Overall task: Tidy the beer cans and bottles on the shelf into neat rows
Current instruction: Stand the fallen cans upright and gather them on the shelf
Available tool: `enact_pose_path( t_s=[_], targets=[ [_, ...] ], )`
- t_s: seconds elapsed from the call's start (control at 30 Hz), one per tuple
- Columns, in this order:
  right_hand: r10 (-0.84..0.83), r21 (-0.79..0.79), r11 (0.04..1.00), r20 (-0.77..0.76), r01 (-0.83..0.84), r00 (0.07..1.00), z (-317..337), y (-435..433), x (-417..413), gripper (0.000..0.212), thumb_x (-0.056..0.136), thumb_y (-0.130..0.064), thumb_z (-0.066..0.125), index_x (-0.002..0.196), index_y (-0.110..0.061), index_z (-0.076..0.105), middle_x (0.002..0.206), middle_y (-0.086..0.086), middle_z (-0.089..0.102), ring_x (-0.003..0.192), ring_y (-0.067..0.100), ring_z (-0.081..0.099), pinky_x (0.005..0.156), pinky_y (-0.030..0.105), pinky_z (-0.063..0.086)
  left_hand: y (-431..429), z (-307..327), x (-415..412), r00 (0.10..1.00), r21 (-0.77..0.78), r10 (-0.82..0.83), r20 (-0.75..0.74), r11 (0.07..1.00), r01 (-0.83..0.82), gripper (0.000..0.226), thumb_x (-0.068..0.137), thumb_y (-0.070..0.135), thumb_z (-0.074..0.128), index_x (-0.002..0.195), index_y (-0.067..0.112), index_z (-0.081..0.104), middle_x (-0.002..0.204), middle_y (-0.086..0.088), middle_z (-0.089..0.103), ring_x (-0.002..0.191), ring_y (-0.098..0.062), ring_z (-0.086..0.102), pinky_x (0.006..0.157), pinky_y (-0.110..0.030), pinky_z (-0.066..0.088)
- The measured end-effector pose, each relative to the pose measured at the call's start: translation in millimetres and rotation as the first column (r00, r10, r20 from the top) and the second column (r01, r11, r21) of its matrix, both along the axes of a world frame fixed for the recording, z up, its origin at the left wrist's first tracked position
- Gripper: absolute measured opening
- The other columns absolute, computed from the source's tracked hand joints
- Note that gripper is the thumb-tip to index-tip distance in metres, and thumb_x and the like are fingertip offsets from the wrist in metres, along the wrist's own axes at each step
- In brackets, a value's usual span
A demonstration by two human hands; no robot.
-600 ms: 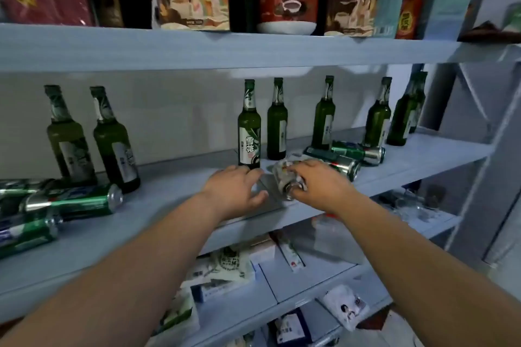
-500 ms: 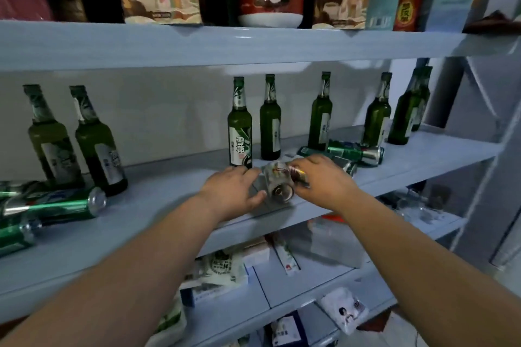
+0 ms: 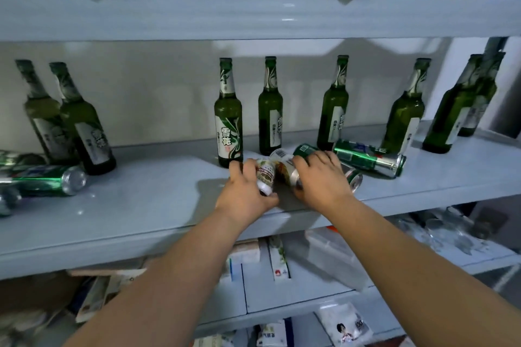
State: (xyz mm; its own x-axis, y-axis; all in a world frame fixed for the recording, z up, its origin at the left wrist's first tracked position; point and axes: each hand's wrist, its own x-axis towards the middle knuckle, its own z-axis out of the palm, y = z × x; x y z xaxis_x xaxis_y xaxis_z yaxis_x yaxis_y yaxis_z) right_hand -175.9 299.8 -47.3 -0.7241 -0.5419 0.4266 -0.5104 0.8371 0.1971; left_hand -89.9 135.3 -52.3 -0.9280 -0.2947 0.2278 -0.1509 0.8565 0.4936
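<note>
White-and-red can [image 3: 265, 175] near the front edge of the shelf [image 3: 146, 205] now sits in the left hand [image 3: 244, 196], whose fingers, flat a moment ago, curl round it, while the right hand [image 3: 321, 182] grips a second pale can [image 3: 283, 165] just beside it, so both look ready to stand upright.

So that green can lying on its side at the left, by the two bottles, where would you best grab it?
Probably around the middle of its round body, coming from above and in front. The green can lies on its side, silver end pointing right, so the curved wall is what fingers can wrap. Two bottles stand close behind, blocking that side.
</note>
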Motion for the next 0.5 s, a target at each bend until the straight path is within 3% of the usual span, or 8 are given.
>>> enact_pose_path(
  t_s=[0.1, 0.17, 0.37, 0.43, 0.5],
  targets=[
    [0.096, -0.096, 0.991, 0.072, -0.089, 0.993, 5, 2, -3, 0.07, 0.076, -0.046, 0.069, 0.138, -0.023, 0.048, 0.127, 0.008, 0.056, 0.123, 0.029, 0.047, 0.107, 0.04, 0.032, -18, 8, 8, 0.999, 0.096, 0.003, -0.047, 0.995, 0.002, 0.074, 0.07, 0.035, 0.08, 0.132, 0.029, 0.042, 0.127, -0.002, 0.03, 0.113, -0.032, 0.053, 0.102, -0.04, 0.047],
    [0.196, -0.243, 0.958, 0.171, -0.151, 0.966, 17, -2, -3, 0.072, 0.074, -0.043, 0.073, 0.139, -0.025, 0.049, 0.129, 0.006, 0.053, 0.12, 0.028, 0.05, 0.104, 0.038, 0.04, -37, 20, 13, 0.996, 0.1, 0.002, -0.092, 0.995, 0.008, 0.07, 0.068, 0.033, 0.083, 0.128, 0.03, 0.048, 0.121, 0.001, 0.036, 0.11, -0.024, 0.052, 0.1, -0.034, 0.046],
    [0.437, -0.63, 0.767, 0.376, -0.12, 0.817, 51, -38, -2, 0.058, 0.077, -0.028, 0.074, 0.132, -0.029, 0.058, 0.124, 0.002, 0.058, 0.107, 0.02, 0.059, 0.095, 0.036, 0.05, -72, 48, 15, 0.988, 0.125, 0.019, -0.154, 0.992, 0.001, 0.058, 0.071, 0.02, 0.075, 0.121, 0.028, 0.046, 0.11, -0.005, 0.059, 0.095, -0.026, 0.059, 0.079, -0.029, 0.046],
    [0.47, -0.667, 0.739, 0.404, -0.099, 0.784, 50, -48, -4, 0.057, 0.08, -0.024, 0.07, 0.135, -0.029, 0.056, 0.126, 0.001, 0.06, 0.108, 0.018, 0.058, 0.095, 0.034, 0.05, -79, 48, 11, 0.99, 0.079, -0.03, -0.141, 0.996, 0.041, 0.061, 0.072, 0.017, 0.073, 0.125, 0.028, 0.045, 0.117, -0.008, 0.057, 0.099, -0.027, 0.059, 0.084, -0.03, 0.048],
    [0.478, -0.667, 0.739, 0.421, -0.095, 0.771, 49, -57, -9, 0.056, 0.084, -0.024, 0.066, 0.138, -0.032, 0.054, 0.133, 0.001, 0.058, 0.116, 0.019, 0.056, 0.099, 0.035, 0.048, -86, 49, 3, 0.985, 0.045, -0.1, -0.141, 0.993, 0.108, 0.063, 0.077, 0.015, 0.07, 0.135, 0.027, 0.048, 0.133, -0.006, 0.045, 0.11, -0.018, 0.055, 0.095, -0.022, 0.042]
  ],
)
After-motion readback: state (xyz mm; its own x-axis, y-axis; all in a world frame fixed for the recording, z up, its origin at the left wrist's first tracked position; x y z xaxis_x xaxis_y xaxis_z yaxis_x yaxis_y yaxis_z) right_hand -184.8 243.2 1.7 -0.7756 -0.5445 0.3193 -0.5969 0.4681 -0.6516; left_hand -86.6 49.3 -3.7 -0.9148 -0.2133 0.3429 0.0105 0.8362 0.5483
